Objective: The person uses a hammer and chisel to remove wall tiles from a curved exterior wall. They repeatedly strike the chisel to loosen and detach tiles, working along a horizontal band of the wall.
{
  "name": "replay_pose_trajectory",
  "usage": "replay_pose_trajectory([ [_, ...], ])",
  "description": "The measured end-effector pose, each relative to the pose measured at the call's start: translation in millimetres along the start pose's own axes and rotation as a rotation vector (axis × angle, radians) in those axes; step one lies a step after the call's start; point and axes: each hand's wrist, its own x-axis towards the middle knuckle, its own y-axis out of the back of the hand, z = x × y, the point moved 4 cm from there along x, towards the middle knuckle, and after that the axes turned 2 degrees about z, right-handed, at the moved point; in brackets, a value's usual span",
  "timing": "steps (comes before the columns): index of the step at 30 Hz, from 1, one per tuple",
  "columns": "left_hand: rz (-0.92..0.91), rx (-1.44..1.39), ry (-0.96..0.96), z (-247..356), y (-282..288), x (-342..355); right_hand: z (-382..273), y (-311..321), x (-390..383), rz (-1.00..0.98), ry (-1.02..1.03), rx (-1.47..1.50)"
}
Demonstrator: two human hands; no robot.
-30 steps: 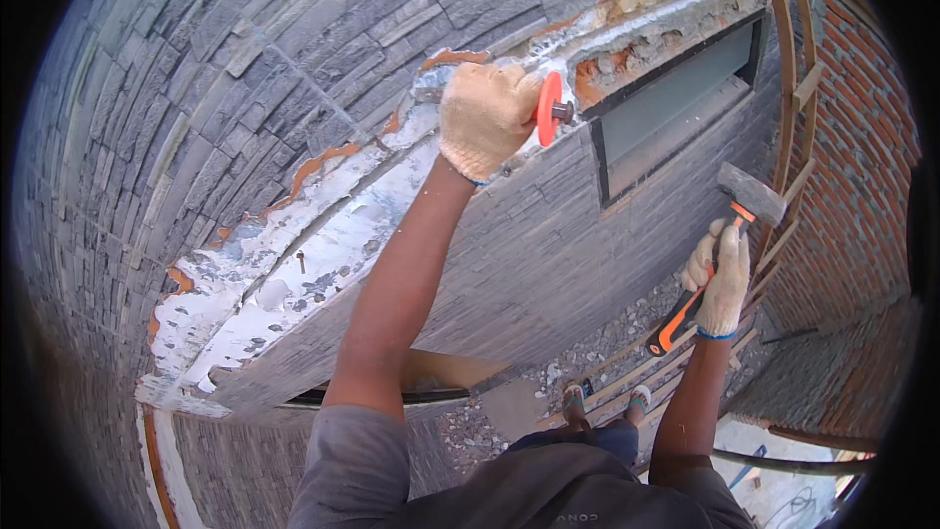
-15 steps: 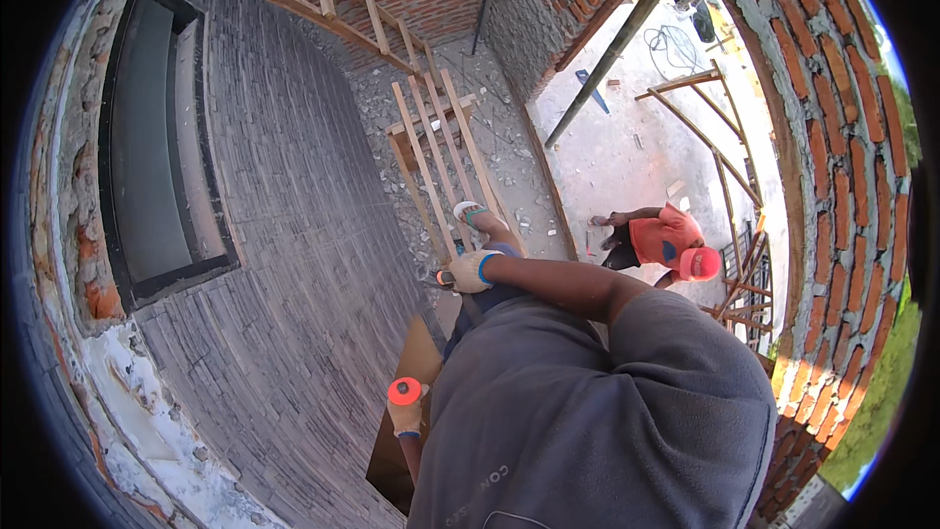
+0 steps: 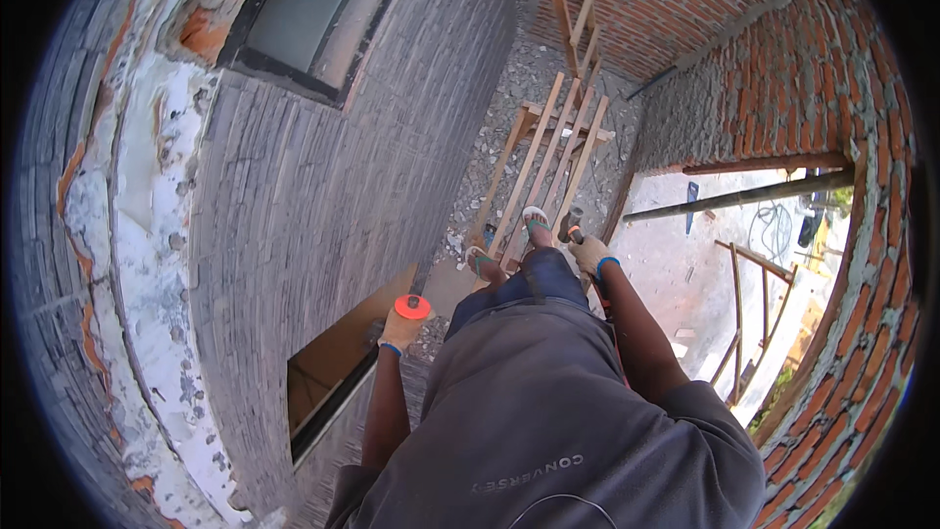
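My left hand, in a pale work glove with a blue cuff, grips a chisel with a round orange hand guard. Its dark struck end pokes up through the guard, and the lower shaft is mostly hidden. On the other side of my body, my right hand, gloved the same way, is closed around a hammer with a dark head and an orange-and-black handle. The hammer is held beside my right thigh, apart from the chisel. The grey stone-clad wall rises to the left of my left hand.
I stand in sandals on narrow wooden planks raised above rubble-strewn ground. A wooden ladder leans ahead. Below left is a wall opening; a dark-framed window is higher up. A slanting pole crosses the doorway on the right.
My view has swung round, and the person in red has left it. My right hand has moved from across my front out to my right side with the hammer. My left hand keeps the chisel.
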Motion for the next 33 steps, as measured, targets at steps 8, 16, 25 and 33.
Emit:
replay_pose_trajectory([
  [8, 0.19, -0.016, 0.407, -37.2, -109.0, -92.6, 100.9, 85.7, 43.8, -0.179, -0.345, -0.315],
  [16, 0.485, -0.579, 0.739, -2.3, -257.8, -151.7, 72.0, 153.2, 117.7, -0.408, -0.194, -0.808],
  [25, 0.656, -0.752, 0.847, 59.1, -281.2, -143.4, -114.7, 167.9, 207.9, -0.253, -0.012, -0.475],
  [33, 0.536, -0.633, 0.778, 61.3, -279.8, -124.9, -208.3, 137.5, 167.0, -0.263, 0.211, -0.446],
])
